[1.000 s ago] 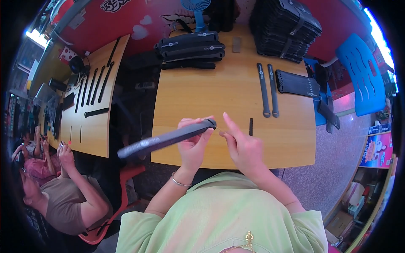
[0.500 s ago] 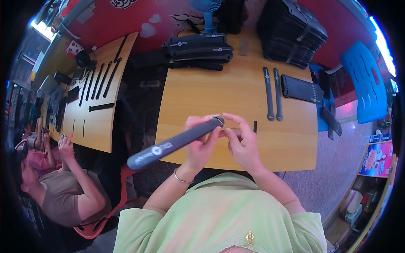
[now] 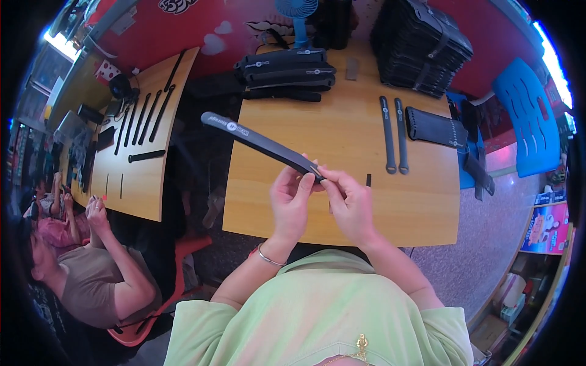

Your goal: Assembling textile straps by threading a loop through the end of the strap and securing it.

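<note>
You had a dark grey strap [image 3: 268,146] in both hands, above the near part of the wooden worktop [image 3: 287,131]. It sloped from your fingers toward the far left, its rounded, white-marked end reaching out past the worktop's left edge. Your left hand [image 3: 290,198] had its grip closed around the strap's near end, thumb on top. Your right hand [image 3: 349,204] had its grip pinched on the very tip, thumb and fingers brought together; any finer detail between them was too small to make out. A metal bangle [image 3: 270,256] circled your left wrist.

Just beyond your right hand lay a short black strip [image 3: 368,180]. Farther off, on the right, two slim grey straps [image 3: 395,137] lay side by side, near a dark flat bundle [image 3: 433,127] at the worktop's right edge. A tall black stack [image 3: 421,52] stood at the far right, and a lower pile of dark straps [image 3: 285,68] sat at the far left, in front of a blue fan [image 3: 298,9].

To the left, a co-worker's hands [image 3: 97,213] met beside a second worktop [image 3: 146,201] bearing black straps [image 3: 146,116].
</note>
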The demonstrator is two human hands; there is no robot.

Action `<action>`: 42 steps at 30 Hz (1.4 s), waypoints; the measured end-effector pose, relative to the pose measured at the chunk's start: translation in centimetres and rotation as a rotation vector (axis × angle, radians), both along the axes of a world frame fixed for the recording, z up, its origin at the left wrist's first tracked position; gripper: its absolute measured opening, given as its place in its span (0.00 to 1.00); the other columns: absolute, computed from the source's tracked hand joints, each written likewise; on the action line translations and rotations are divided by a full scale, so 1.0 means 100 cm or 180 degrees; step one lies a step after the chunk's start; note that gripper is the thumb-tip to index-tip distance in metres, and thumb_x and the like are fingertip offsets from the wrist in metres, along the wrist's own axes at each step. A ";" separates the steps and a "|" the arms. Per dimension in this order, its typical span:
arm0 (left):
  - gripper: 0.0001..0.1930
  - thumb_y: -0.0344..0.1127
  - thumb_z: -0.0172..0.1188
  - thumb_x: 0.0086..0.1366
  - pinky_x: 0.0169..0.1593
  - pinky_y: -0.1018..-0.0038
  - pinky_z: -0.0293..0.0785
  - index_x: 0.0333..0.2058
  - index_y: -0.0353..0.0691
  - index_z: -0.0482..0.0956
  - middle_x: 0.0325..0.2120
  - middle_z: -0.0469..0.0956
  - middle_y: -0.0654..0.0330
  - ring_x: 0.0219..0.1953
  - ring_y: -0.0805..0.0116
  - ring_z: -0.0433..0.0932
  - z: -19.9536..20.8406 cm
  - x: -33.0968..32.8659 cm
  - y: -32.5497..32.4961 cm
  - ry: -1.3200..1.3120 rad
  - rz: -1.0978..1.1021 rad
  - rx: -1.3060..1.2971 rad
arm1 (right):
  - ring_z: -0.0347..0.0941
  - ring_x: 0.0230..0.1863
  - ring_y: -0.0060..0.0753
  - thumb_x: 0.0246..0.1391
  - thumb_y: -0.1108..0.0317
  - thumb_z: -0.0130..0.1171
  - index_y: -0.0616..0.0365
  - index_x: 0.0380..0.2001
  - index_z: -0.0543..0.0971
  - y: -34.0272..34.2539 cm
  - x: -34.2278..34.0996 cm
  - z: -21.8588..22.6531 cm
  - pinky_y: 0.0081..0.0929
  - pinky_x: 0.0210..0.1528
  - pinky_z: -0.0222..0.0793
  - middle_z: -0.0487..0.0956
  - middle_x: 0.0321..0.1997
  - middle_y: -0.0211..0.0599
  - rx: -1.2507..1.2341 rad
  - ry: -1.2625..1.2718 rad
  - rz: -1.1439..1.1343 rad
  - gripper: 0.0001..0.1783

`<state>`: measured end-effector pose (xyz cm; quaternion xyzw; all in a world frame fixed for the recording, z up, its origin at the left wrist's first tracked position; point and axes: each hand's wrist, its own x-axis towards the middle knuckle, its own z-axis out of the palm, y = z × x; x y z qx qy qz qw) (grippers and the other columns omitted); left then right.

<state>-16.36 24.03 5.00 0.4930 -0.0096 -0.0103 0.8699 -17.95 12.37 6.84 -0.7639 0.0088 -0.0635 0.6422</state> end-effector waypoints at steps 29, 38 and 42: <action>0.16 0.21 0.55 0.61 0.49 0.78 0.72 0.49 0.27 0.71 0.39 0.77 0.58 0.42 0.74 0.76 0.028 0.019 0.027 -0.0206 -0.1510 0.1037 | 0.75 0.26 0.20 0.56 0.79 0.50 0.63 0.38 0.79 -0.025 0.004 0.002 0.15 0.27 0.67 0.80 0.26 0.36 -0.0078 -0.0214 0.0215 0.10; 0.15 0.21 0.54 0.60 0.51 0.73 0.72 0.47 0.30 0.67 0.39 0.75 0.56 0.44 0.68 0.75 0.008 -0.006 0.048 0.0429 -0.2625 0.0852 | 0.77 0.24 0.26 0.52 0.76 0.55 0.57 0.36 0.79 -0.065 0.022 0.042 0.20 0.27 0.70 0.80 0.24 0.35 -0.1657 -0.0594 0.0209 0.08; 0.07 0.24 0.48 0.63 0.47 0.72 0.72 0.41 0.34 0.65 0.33 0.74 0.57 0.40 0.68 0.75 0.011 -0.005 0.038 0.0659 -0.1884 0.0330 | 0.78 0.25 0.31 0.52 0.75 0.55 0.55 0.39 0.79 -0.054 0.011 0.041 0.22 0.27 0.71 0.80 0.24 0.35 -0.1974 -0.0793 0.0908 0.10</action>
